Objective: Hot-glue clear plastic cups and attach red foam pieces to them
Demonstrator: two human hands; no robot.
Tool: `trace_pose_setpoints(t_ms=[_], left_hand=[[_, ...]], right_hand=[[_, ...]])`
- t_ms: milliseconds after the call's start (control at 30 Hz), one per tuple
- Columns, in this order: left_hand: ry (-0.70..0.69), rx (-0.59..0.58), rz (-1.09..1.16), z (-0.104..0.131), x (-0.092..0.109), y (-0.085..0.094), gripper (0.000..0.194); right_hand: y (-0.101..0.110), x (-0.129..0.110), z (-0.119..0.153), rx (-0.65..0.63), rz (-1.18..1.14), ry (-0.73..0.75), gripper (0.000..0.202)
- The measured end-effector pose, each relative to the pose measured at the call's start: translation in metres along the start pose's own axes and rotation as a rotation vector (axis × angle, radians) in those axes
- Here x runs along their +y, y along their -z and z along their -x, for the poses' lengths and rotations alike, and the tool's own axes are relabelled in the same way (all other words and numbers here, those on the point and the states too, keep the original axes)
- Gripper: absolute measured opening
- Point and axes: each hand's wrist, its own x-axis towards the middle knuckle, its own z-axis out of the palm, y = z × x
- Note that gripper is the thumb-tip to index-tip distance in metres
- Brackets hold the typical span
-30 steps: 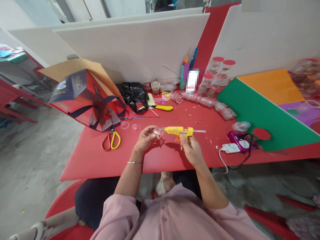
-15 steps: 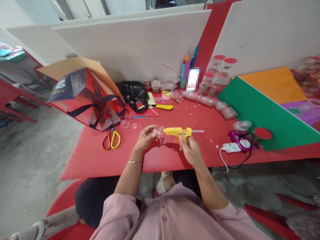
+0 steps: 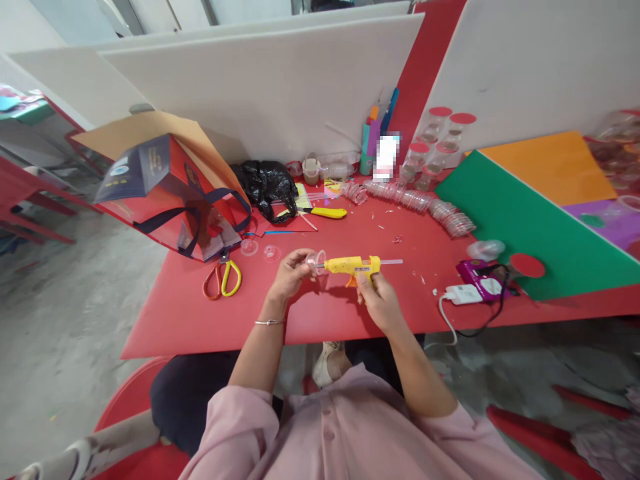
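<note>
In my right hand (image 3: pixel 381 299) is a yellow hot glue gun (image 3: pixel 350 265), held by its handle, with a clear glue stick (image 3: pixel 391 262) poking out of its back end. Its nozzle points left, at the clear plastic cup-like piece (image 3: pixel 316 259) pinched in the fingers of my left hand (image 3: pixel 291 275). The nozzle tip overlaps the piece; whether it touches the plastic I cannot tell. Two more clear round plastic pieces (image 3: pixel 272 253) lie on the red table (image 3: pixel 200 327), left of my left hand.
Red-and-yellow-handled scissors (image 3: pixel 223 279) and a paper bag (image 3: pixel 165 193) are at the left. Behind lie a black plastic bag (image 3: pixel 267 189), a yellow-handled cutter (image 3: pixel 327 213) and stacked clear cups (image 3: pixel 420 201). A purple power strip (image 3: pixel 483 281) with cables and a green board (image 3: pixel 540 233) lie right.
The glue gun has shifted slightly left, its nozzle further into the clear plastic piece. That piece is turned a little in my left hand.
</note>
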Motion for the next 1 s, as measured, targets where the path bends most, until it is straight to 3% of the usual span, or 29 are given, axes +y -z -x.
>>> trace_pose_setpoints(t_ms=[167, 333, 600, 800, 1000], left_hand=[[-0.014, 0.011, -0.006, 0.0, 0.003, -0.004, 0.05], [-0.059, 0.049, 0.002, -0.001, 0.005, -0.009, 0.049], [-0.213, 0.14, 0.026, -0.004, -0.003, -0.008, 0.056], [-0.315, 0.316, 0.05, 0.014, -0.003, -0.032, 0.045], [-0.421, 0.393, -0.008, 0.047, 0.021, -0.06, 0.045]], right_hand=[[-0.004, 0.001, 0.003, 0.036, -0.134, -0.006, 0.04], [-0.012, -0.009, 0.013, 0.172, 0.103, 0.1, 0.039], [-0.039, 0.004, 0.024, 0.184, 0.308, 0.364, 0.029], [-0.039, -0.004, 0.039, 0.132, 0.388, 0.427, 0.027], [-0.03, -0.022, 0.06, 0.173, 0.395, 0.569, 0.023]])
